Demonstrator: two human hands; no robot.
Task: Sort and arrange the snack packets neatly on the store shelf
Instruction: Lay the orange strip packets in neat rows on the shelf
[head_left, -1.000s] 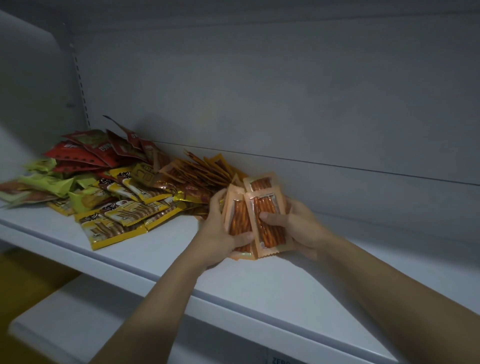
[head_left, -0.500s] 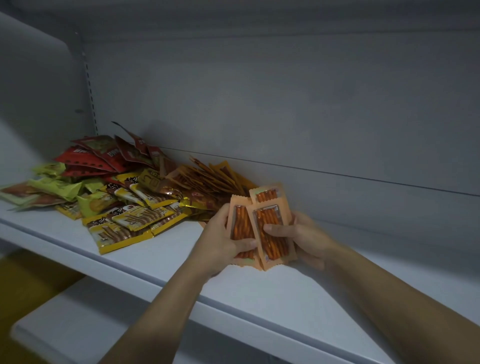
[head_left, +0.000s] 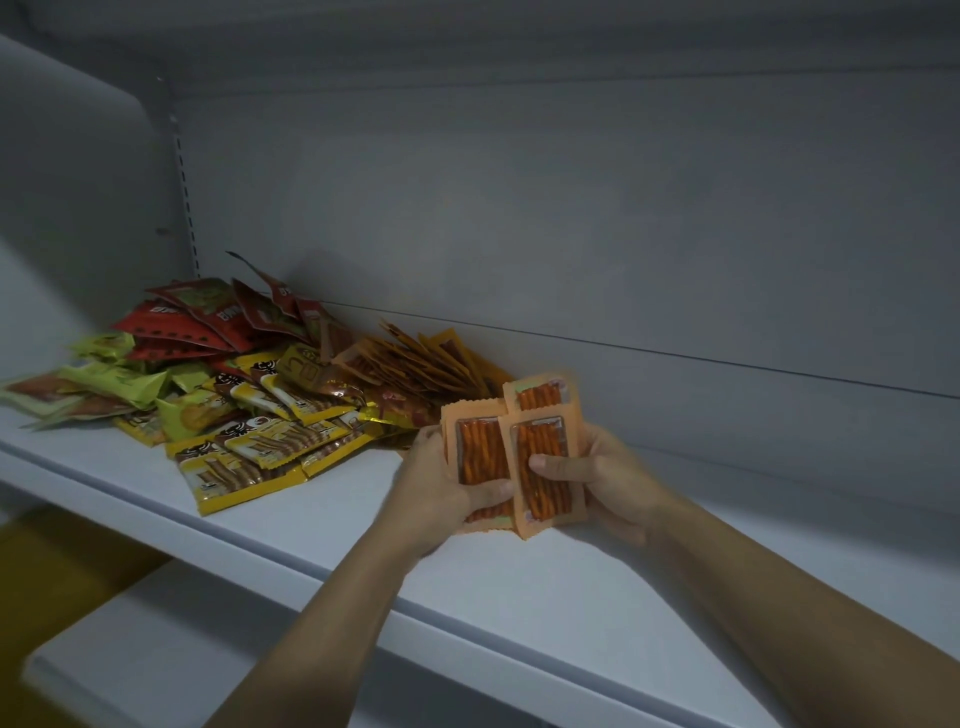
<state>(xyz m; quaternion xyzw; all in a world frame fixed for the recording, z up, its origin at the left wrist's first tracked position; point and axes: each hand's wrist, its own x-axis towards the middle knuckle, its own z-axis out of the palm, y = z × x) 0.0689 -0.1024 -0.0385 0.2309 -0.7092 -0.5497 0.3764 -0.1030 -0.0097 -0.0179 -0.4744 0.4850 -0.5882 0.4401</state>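
Both hands clamp orange packets (head_left: 537, 467) | left hand (head_left: 441, 493) and right hand (head_left: 602, 483) squaring edges | unsorted pile (head_left: 249, 395) far left on shelf (head_left: 467, 587).

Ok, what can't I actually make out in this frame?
All from the head view:
Number of held orange packets: the front ones, the left hand and the right hand cover any behind.
Print on the red packets: too small and dim to read.
What is on the lower shelf: mostly hidden by the shelf above and the forearms.
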